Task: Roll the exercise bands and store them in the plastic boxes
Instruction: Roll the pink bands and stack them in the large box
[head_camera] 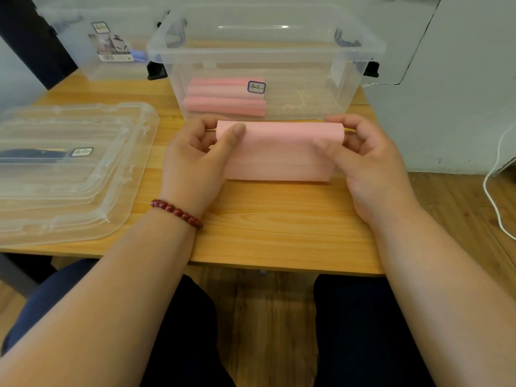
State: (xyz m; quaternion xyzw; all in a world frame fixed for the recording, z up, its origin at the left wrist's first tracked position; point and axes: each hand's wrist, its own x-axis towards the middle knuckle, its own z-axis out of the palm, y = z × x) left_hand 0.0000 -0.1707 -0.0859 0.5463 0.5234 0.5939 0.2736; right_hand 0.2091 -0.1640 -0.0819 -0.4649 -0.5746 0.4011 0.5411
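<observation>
A pink exercise band [279, 152] lies on the wooden table [279, 227] just in front of me, its far edge curled into a roll. My left hand [195, 155] pinches the roll's left end between thumb and fingers. My right hand [365, 157] pinches the right end the same way. Directly behind stands an open clear plastic box [363, 48] with rolled pink bands [223, 96] lying on its floor at the left.
Stacked clear lids [69, 174] lie on the table's left side. A second clear box [97, 40] stands at the back left. A white cable [494, 202] trails over the floor at the right. The table's front edge is close to my lap.
</observation>
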